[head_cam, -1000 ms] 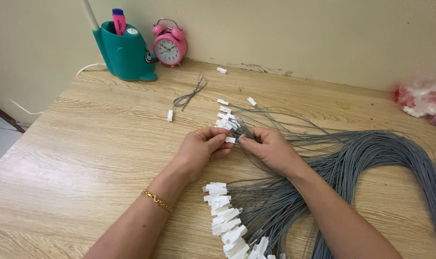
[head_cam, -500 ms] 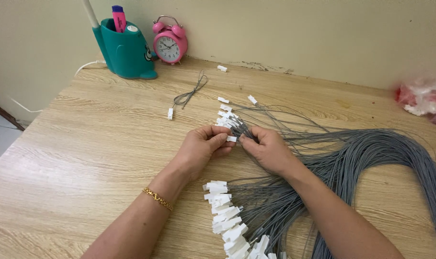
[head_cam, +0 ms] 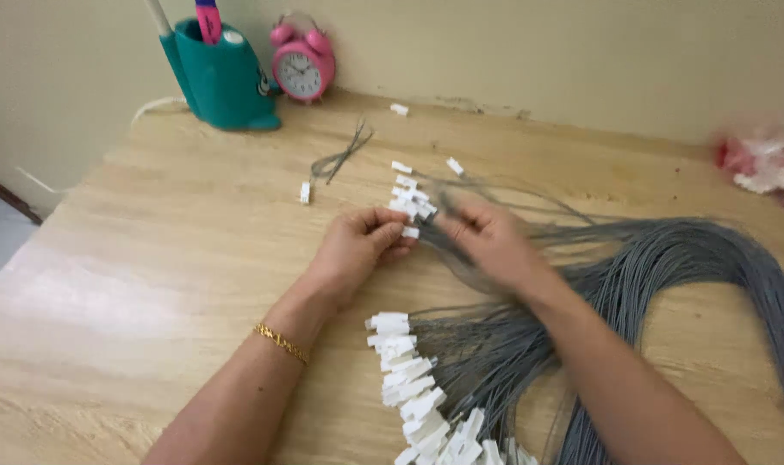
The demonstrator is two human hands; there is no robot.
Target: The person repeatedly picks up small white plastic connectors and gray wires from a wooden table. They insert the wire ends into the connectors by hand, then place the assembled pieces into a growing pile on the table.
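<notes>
On the pale grained wooden table [head_cam: 151, 258], the left hand [head_cam: 357, 250] pinches a small white plastic connector [head_cam: 410, 232] on thin grey wires [head_cam: 668, 258]; the blurred right hand [head_cam: 487, 237], just beside it, grips the same wire bunch, connectors fanned below

Your left hand [head_cam: 357, 250] and right hand [head_cam: 491, 241] are bare, forearms unsleeved. Your left wrist carries a thin gold chain bracelet [head_cam: 280, 342].

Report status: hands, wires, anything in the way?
Left hand pinching a small white plastic connector. Right hand gripping thin grey wires. Loose white connectors just beyond the fingers.
</notes>
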